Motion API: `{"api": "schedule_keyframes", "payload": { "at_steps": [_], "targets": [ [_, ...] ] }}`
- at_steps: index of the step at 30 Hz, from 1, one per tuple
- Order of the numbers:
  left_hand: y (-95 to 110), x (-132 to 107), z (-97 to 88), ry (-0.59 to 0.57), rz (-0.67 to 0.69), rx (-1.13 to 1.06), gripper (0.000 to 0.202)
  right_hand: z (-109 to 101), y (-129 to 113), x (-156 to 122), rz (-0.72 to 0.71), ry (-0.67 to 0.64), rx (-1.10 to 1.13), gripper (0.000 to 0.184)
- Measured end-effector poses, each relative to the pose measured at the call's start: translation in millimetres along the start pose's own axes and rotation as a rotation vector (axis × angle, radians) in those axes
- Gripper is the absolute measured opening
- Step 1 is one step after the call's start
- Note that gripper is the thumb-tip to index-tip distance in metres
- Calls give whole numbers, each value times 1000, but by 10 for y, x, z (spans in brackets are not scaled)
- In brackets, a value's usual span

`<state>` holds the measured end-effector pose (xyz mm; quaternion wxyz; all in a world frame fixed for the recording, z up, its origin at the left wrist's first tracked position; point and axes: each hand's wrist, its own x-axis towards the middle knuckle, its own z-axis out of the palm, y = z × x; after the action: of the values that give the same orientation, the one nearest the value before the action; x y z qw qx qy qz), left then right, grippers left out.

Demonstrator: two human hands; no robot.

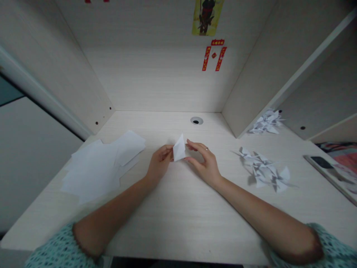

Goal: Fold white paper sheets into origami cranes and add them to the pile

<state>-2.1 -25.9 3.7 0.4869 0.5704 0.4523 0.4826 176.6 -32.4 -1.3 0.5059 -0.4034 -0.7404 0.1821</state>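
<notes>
The fingers (166, 152) of the left hand (159, 163) were closed on the left edge of a small folded piece of white paper (179, 149), pinching it. The right hand (203, 163) stood open and curved, its thumb and forefinger reaching to the paper's right side, though I could not tell whether they gripped it or only met it. The folded paper was held between the two hands, its long axis running away from the person and leaning slightly to the right, narrowing to a point at the far end. The left hand was the one clearly holding it.

To the left of the folded paper, a loose stack of white paper sheets (100, 165) lay on the pale wood-grain surface (178, 227). To its right lay a scattered heap of paper cranes (263, 170), and further right and farther away lay a second heap of paper cranes (266, 122). Directly beyond it, a round cable grommet (196, 120) was set into the surface. Well to its right, a dark flat object (320, 162) rested on a pale board (333, 178). High above it, red paper decorations (214, 55) hung on the back panel (156, 74).
</notes>
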Motion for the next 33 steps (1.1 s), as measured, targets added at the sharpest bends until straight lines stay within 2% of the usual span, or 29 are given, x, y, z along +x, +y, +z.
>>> {"api": "schedule_keyframes", "payload": {
  "at_steps": [3,7,12,19,23,27,28,29,31,33],
  "targets": [
    [2,-6,-6,-34,-27,44,25,12,8,-5,-1,-11,14,58],
    [29,-40,-4,-108,-80,45,25,17,-2,-7,-30,-18,-1,49],
    [51,-80,10,-117,-14,142,18,-1,-41,1,7,13,-63,43],
    [60,-122,12,-159,82,341,16,0,-38,-22,-49,41,-49,26],
    [107,-156,30,-99,134,532,30,-4,-33,-7,-9,63,-33,22],
    [134,-194,42,-27,289,523,71,-7,-38,13,32,93,-22,19],
    [135,-200,38,-16,346,526,73,-7,-39,15,34,91,-21,19],
    [133,-203,32,-7,403,541,69,-6,-41,16,32,86,-20,19],
    [124,-204,16,14,496,582,46,-5,-43,16,27,65,-26,20],
    [112,-202,2,23,538,604,30,-6,-44,16,23,42,-34,22]
  ]
}}
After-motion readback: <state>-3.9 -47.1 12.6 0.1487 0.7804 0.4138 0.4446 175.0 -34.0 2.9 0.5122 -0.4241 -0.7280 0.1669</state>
